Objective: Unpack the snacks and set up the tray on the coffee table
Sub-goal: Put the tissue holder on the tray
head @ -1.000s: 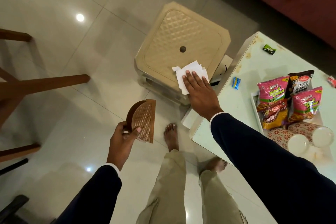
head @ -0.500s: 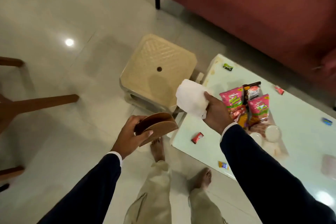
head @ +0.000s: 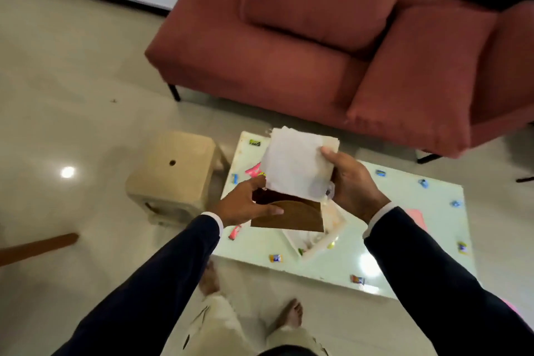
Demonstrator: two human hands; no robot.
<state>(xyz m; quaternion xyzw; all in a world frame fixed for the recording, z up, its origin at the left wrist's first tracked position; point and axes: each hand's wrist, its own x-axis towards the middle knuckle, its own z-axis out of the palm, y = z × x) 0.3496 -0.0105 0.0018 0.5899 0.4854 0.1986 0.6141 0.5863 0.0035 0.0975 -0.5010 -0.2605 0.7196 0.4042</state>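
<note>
**Napkins meeting the holder above the tray**

I had the left hand (head: 245, 205) curled round the brown napkin holder (head: 291, 215), thumb along its near face, holding it in the air over the coffee table (head: 404, 225). The right hand (head: 351, 185) pinched a stack of white napkins (head: 297, 163) by its right edge, thumb on the near side, the stack's lower edge sitting at the holder's open top. Below both hands I could see the near corner of the white tray (head: 326, 243) on the table; its contents were mostly hidden. Small wrapped sweets (head: 276, 258) lay scattered over the table top. A beige plastic stool (head: 173, 170) stood just left of the table, and a red sofa (head: 289, 52) stood on the far side.
</note>
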